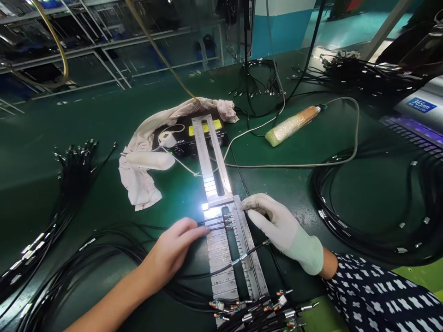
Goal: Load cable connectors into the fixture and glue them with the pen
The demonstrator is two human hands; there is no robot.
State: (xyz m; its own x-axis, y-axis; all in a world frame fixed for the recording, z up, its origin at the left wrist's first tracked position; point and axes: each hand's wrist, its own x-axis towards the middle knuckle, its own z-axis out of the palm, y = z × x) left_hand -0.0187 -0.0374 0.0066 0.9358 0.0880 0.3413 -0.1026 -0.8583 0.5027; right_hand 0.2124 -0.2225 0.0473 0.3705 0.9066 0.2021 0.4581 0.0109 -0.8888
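A: ok, what's carrying what here?

B: The jig (218, 278) does the holding: long flat metal, ribbed with crosswise grooves, a slot down the middle. It lies mid-table (187, 189), running towards the near edge. A few thin black cables (218, 227) cross it just below the crossbar, their stripped ends (229, 220), with bits of orange and green, at the slot. Can't tell how deep they sit.

A: And the hands?

B: Left hand (178, 244) is bare, thumb and forefinger nearly together, pinching those cables at the jig's left side. Right hand (278, 226) wears a grubby white knit glove with a pale green cuff. Its fingers are curled at the jig's right side, a small gap between thumb and forefinger; can't tell if they grip anything. One loose cable (221, 271) crosses lower down, its tip near that glove.

A: Anything else?

B: Behind the jig there's a boxy black unit (183, 144), yellow label on top, with a crumpled pale cloth (141, 138) bunched around it. A taped-up stick (292, 125), shiny and lumpy, lies towards the table's far edge. Big round cable coil (321, 198) to the right, and a heap of cable ends (256, 314) at the near edge.
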